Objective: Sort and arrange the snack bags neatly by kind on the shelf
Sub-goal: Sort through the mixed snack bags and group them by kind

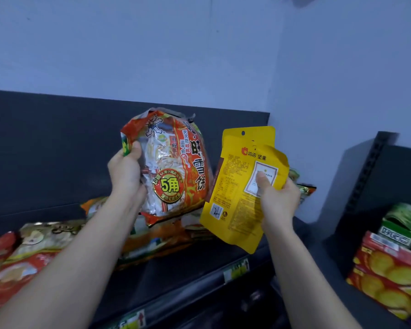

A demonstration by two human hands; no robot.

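— Above the dark shelf (176, 264), what's in hand?

— Sorting, mid-pick. The left hand (126, 172) clamps the top corner of the orange rice-cracker bag (176, 162), lifted over flat bags of the same kind (152, 241). The right hand (278, 200) pinches two yellow nut pouches (235, 203), thumb on the label.

— And next?

— Probably each kind needs its own spot: crackers onto their pile, pouches set in the bare stretch to the right.

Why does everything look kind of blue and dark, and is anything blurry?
Head view: dim, bluish light on the wall; shiny glare on the rice cracker bag in the left hand; the yellow nut pouch in the right hand reads sharp; edge bags smear, and the shelf bends.
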